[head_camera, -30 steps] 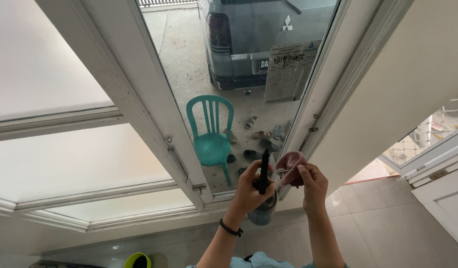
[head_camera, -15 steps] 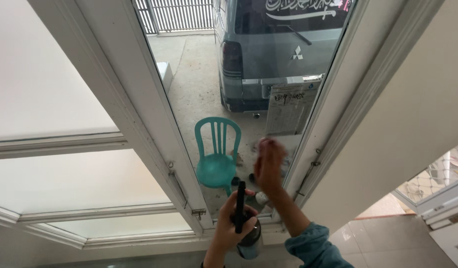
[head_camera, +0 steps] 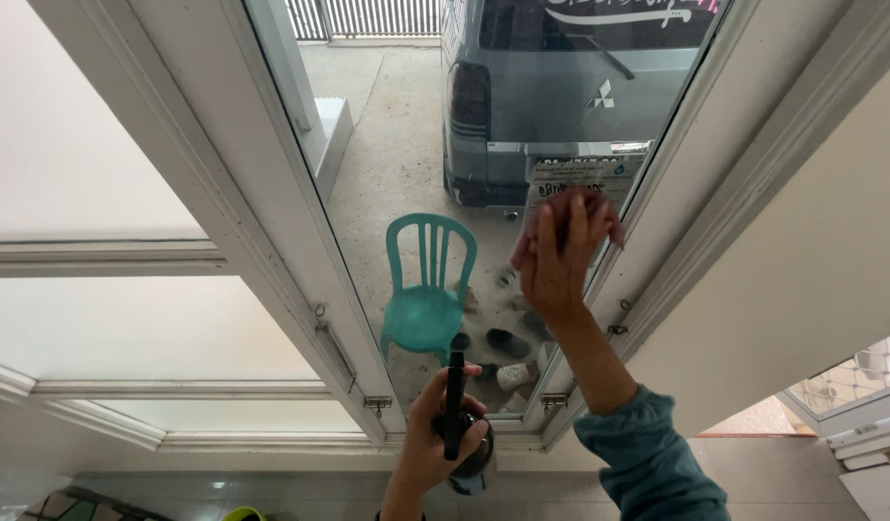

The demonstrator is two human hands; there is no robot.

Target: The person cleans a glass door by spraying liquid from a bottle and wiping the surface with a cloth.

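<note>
My right hand (head_camera: pixel 558 253) is raised flat against the glass pane (head_camera: pixel 397 164) of a white-framed window, pressing a pinkish cloth (head_camera: pixel 572 205) to it near the right frame. My left hand (head_camera: pixel 435 439) is lower, by the bottom of the frame, gripping a spray bottle (head_camera: pixel 460 425) with a black nozzle and a dark body. My right arm wears a teal sleeve.
Through the glass I see a teal plastic chair (head_camera: pixel 428 289), a grey van (head_camera: pixel 570 87) and several shoes (head_camera: pixel 508 347) on concrete. White window frames (head_camera: pixel 271 251) and frosted panes (head_camera: pixel 107 328) stand to the left. A white wall (head_camera: pixel 812 280) is on the right.
My right hand has gone up the pane from beside the bottle to the upper right, with the cloth under it. The view has tilted upward. My left hand still holds the bottle low.
</note>
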